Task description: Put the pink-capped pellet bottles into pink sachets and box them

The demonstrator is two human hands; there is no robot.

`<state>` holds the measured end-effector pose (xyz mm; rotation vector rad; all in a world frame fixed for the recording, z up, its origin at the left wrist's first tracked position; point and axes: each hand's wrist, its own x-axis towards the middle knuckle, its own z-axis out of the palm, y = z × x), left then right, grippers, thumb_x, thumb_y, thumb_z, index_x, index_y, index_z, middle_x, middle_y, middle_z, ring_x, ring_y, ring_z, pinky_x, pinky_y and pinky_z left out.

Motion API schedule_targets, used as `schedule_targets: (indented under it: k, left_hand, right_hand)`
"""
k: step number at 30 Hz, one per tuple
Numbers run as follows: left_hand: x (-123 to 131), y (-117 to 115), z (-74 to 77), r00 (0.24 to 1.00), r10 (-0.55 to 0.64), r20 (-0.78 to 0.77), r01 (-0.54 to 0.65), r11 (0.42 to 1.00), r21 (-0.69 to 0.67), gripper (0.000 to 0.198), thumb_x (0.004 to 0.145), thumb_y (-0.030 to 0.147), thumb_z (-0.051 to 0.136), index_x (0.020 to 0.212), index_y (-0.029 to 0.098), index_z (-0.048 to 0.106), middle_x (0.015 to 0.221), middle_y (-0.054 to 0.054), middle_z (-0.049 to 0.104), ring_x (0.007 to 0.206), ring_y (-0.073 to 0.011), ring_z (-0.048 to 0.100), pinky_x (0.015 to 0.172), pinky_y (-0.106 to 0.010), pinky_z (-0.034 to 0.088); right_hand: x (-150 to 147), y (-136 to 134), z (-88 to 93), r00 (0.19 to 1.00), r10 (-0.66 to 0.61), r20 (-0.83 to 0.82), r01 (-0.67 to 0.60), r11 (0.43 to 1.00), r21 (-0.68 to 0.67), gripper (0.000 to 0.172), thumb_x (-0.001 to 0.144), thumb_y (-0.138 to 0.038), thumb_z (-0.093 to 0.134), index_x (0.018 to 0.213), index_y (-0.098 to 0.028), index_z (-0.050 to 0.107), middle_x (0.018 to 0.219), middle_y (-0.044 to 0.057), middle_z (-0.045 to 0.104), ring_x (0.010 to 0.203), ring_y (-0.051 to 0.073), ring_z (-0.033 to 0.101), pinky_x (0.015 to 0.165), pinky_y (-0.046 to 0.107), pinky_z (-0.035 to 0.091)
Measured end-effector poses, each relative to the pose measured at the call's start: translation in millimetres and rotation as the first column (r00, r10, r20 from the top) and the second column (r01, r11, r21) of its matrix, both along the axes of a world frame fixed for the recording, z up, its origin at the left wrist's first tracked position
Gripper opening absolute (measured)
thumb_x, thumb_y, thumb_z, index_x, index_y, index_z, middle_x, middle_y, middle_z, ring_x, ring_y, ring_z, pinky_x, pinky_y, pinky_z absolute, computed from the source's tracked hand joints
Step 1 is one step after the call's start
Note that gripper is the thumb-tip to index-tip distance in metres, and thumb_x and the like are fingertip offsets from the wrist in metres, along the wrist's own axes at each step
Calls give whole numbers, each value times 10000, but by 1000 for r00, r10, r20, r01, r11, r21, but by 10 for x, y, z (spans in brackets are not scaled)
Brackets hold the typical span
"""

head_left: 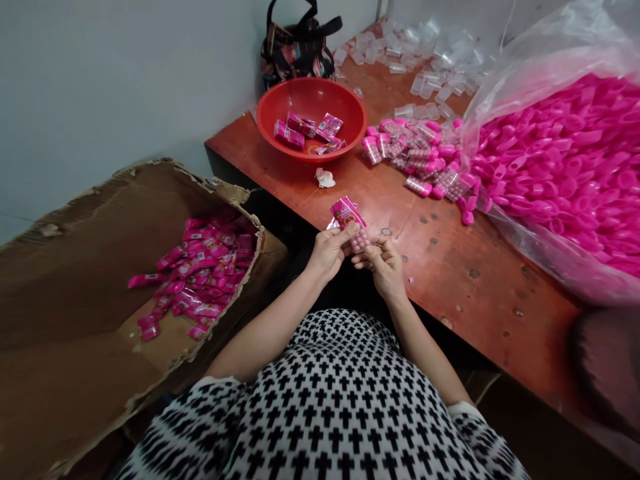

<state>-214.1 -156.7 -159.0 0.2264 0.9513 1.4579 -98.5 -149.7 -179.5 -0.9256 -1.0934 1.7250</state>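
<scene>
My left hand (329,251) is closed around a small clear candy jar (359,241) full of pink balls, thumb on its side. A pink printed wrapper sleeve (347,212) covers the far end of the jar. My right hand (386,264) pinches the near end of the same jar, its fingers curled. Both hands are at the table's front edge, above my lap. Just beyond them lies a crumpled white scrap (325,178). A red bowl (264,127) behind it holds several pink printed wrappers (301,125).
Left of me, a torn cardboard box (65,313) contains many pink wrapped packs (205,267). On the wooden table (450,267) are filled jars with pink caps (417,157), clear empty jars (430,57), a plastic bag of pink caps (575,167) and a dark handbag (299,57).
</scene>
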Motion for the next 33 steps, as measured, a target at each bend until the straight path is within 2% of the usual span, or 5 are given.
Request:
schedule_targets:
  k: [6, 13, 21, 27, 33]
  left_hand:
    - [0, -196, 54, 999, -8, 43, 5, 998, 65, 268, 580, 275, 814, 624, 91, 623, 572, -14, 599, 509, -71, 539, 499, -192, 435]
    - [-541, -319, 222, 826, 542, -158, -531, 841, 108, 414, 764, 574, 565, 917, 204, 669, 997, -74, 711, 999, -198, 646, 858, -297, 500]
    - [-316, 267, -221, 615, 175, -769, -68, 983, 170, 292, 576, 84, 768, 804, 261, 719, 1180, -38, 649, 1342, -235, 358, 1118, -415, 211]
    - [-281, 357, -373, 575, 222, -788, -121, 975, 187, 226, 634, 62, 720, 708, 276, 711, 1156, -24, 663, 1309, -207, 406, 1107, -441, 230]
    - [-178, 194, -155, 678, 255, -690, -147, 966, 213, 197, 679, 103, 701, 771, 276, 725, 1215, -14, 631, 1307, -192, 412, 1062, -391, 334]
  right_hand:
    - [-115, 67, 61, 1000, 3, -24, -4, 999, -40, 346, 707, -389, 715, 882, -231, 461, 608, -74, 643, 470, 100, 611, 482, 218, 528]
    - [31, 154, 66, 997, -11, 71, 11, 1000, -5, 286, 772, -449, 635, 811, -208, 488, 666, -29, 673, 503, 88, 615, 459, 183, 480]
    - [97, 147, 71, 981, -11, 192, 10, 1000, 6, 300, 768, -483, 621, 776, -208, 502, 628, -46, 635, 452, 65, 554, 449, 176, 449]
    - [75, 273, 93, 963, -36, 266, 13, 996, 87, 286, 776, -468, 610, 764, -197, 520, 648, -27, 635, 508, 75, 568, 480, 187, 452]
    - [-154, 496, 45, 979, -99, 177, 80, 990, 112, 390, 704, -416, 694, 993, -228, 513, 871, -20, 641, 699, 89, 607, 589, 200, 482]
